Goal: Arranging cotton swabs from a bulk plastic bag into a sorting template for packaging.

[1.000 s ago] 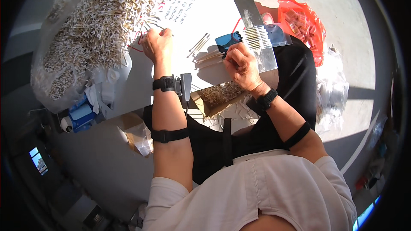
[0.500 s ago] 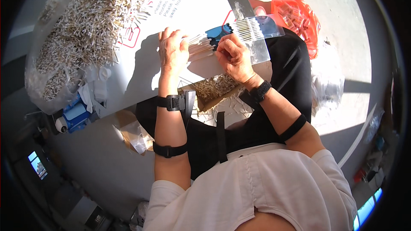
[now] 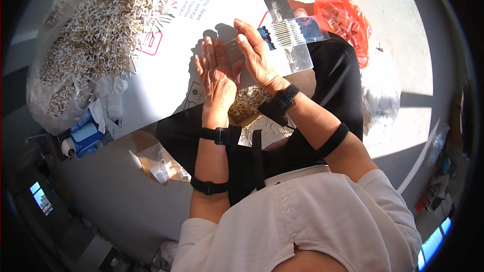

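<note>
Head camera view, looking down at my own lap: my left grip (image 3: 219, 78) and right grip (image 3: 258, 59) are both opened out, fingers pretty much straight, palms angled toward each other with a bundle of cotton swabs (image 3: 232, 51) between them. Nothing looks pinched, so I'd say the swabs are only being hemmed in from the sides. They're over the white surface (image 3: 166, 90), close to its near edge.

So what could bite me? Uneven pressure, I reckon. If one palm pushes harder than the other, the sticks could ride up over each other or skew, and there goes the neat layer. Lifting with fingers this straight could let a few slip out underneath. The near edge is right there too, so strays could roll off toward the heap of loose swabs (image 3: 248, 103) below it (not a tragedy, just annoying). And if my right knuckles drift, they could bump the clear packet (image 3: 301, 56) just beside them and knock the packet's row of swabs (image 3: 288, 32) out of line.

Looks-wise, the bundle is thin, straight, tan-ish sticks lying side by side, roughly parallel, mostly in my shadow. My fingers cover the ends, so I can't tell whether the tips line up. The row at the packet is easier to read: sticks ranked close together, pale tips catching the sun. Can't tell whether that lot is inside the plastic or lying on top.
</note>
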A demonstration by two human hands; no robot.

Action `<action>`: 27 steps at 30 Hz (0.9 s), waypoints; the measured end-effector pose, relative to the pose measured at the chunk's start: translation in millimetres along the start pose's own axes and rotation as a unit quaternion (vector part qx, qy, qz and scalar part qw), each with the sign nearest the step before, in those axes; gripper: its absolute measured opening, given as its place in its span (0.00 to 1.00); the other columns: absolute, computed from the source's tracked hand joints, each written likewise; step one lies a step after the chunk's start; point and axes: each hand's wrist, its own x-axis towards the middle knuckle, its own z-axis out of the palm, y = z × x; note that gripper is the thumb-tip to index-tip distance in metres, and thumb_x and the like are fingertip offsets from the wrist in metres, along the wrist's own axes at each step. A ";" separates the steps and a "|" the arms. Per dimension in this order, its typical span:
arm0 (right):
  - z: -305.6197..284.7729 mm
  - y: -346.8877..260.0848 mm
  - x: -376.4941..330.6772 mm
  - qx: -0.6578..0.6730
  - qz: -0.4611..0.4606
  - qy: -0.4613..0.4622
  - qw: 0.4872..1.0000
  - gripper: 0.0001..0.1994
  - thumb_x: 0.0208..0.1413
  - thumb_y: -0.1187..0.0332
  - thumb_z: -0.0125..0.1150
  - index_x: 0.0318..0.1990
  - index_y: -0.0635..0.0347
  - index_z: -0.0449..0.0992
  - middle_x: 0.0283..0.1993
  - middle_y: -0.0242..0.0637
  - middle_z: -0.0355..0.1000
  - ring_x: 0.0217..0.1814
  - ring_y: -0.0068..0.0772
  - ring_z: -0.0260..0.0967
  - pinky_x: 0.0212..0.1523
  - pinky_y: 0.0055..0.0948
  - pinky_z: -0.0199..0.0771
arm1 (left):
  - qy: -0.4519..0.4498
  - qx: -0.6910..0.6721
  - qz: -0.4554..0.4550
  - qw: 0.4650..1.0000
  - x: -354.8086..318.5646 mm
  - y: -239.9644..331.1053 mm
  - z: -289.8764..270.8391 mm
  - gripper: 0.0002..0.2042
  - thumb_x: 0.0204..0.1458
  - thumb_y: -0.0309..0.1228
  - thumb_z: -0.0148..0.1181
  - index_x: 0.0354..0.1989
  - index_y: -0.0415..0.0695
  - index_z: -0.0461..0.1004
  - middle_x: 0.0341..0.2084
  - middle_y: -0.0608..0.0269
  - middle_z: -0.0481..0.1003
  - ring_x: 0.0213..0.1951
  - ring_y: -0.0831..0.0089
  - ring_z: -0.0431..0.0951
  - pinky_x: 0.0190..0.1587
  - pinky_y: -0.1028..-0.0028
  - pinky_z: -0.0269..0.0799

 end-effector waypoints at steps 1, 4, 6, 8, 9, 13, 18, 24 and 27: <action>2.2 0.9 -1.9 0.016 0.007 0.012 1.000 0.18 0.66 0.67 0.49 0.60 0.66 0.67 0.64 0.48 0.62 0.68 0.42 0.59 0.67 0.34 0.58 | 0.009 -0.094 -0.031 0.995 1.1 0.8 -3.4 0.38 0.58 0.44 0.54 0.72 0.42 0.45 0.70 0.44 0.45 0.71 0.50 0.46 0.71 0.53 0.41; 2.5 3.3 -3.7 0.085 0.031 0.056 0.994 0.18 0.67 0.67 0.48 0.60 0.66 0.67 0.64 0.46 0.63 0.67 0.40 0.59 0.67 0.33 0.58 | 0.131 -0.371 -0.117 0.912 2.9 -3.0 -0.9 0.32 0.65 0.45 0.44 0.71 0.41 0.45 0.71 0.45 0.44 0.72 0.51 0.45 0.71 0.57 0.41; 2.9 4.3 -2.2 0.111 0.044 0.060 0.991 0.18 0.68 0.66 0.48 0.60 0.65 0.67 0.64 0.44 0.63 0.67 0.38 0.59 0.67 0.31 0.58 | 0.153 -0.419 -0.123 0.887 7.7 -4.7 3.5 0.32 0.66 0.47 0.41 0.71 0.40 0.46 0.71 0.47 0.46 0.72 0.55 0.46 0.71 0.58 0.42; 5.2 3.7 -0.8 0.124 0.058 0.047 0.989 0.18 0.68 0.65 0.48 0.60 0.65 0.67 0.64 0.43 0.64 0.67 0.37 0.60 0.67 0.31 0.58 | 0.164 -0.499 -0.140 0.840 11.7 0.0 6.7 0.32 0.66 0.48 0.41 0.71 0.39 0.47 0.71 0.47 0.47 0.72 0.57 0.46 0.71 0.59 0.43; 7.5 4.7 0.0 0.129 0.061 0.042 0.989 0.18 0.68 0.65 0.48 0.60 0.66 0.67 0.64 0.44 0.64 0.67 0.36 0.60 0.66 0.30 0.58 | 0.170 -0.511 -0.138 0.831 14.3 2.5 8.2 0.33 0.66 0.50 0.41 0.70 0.38 0.48 0.70 0.48 0.47 0.72 0.59 0.47 0.71 0.60 0.43; 6.9 6.1 0.8 0.141 0.073 0.016 0.987 0.21 0.69 0.63 0.47 0.63 0.66 0.64 0.65 0.42 0.64 0.69 0.32 0.58 0.70 0.30 0.55 | 0.181 -0.564 -0.161 0.790 19.5 16.2 9.5 0.31 0.66 0.47 0.42 0.69 0.36 0.51 0.68 0.50 0.53 0.69 0.63 0.52 0.70 0.62 0.44; -2.1 -5.6 -2.1 0.168 0.115 0.055 0.978 0.22 0.68 0.63 0.48 0.62 0.69 0.64 0.64 0.45 0.64 0.68 0.34 0.59 0.69 0.30 0.57 | 0.236 -0.628 -0.163 0.724 20.3 6.3 5.5 0.27 0.65 0.41 0.47 0.66 0.36 0.56 0.64 0.51 0.60 0.66 0.64 0.57 0.69 0.63 0.48; -43.6 -11.8 -19.8 -0.180 -0.049 -0.048 0.981 0.07 0.65 0.70 0.51 0.44 0.65 0.72 0.38 0.39 0.69 0.37 0.30 0.68 0.40 0.27 0.69 | 0.265 -0.278 -0.162 0.909 42.6 -87.6 8.9 0.11 0.52 0.22 0.59 0.44 0.38 0.73 0.36 0.59 0.75 0.36 0.67 0.76 0.38 0.68 0.72; -28.5 -18.0 -18.9 -0.177 -0.073 -0.054 0.980 0.04 0.63 0.73 0.54 0.36 0.64 0.70 0.31 0.39 0.67 0.30 0.36 0.65 0.34 0.29 0.67 | 0.286 -0.263 -0.178 0.904 72.7 -150.6 -1.1 0.10 0.46 0.26 0.64 0.37 0.37 0.76 0.31 0.55 0.76 0.30 0.64 0.77 0.34 0.67 0.72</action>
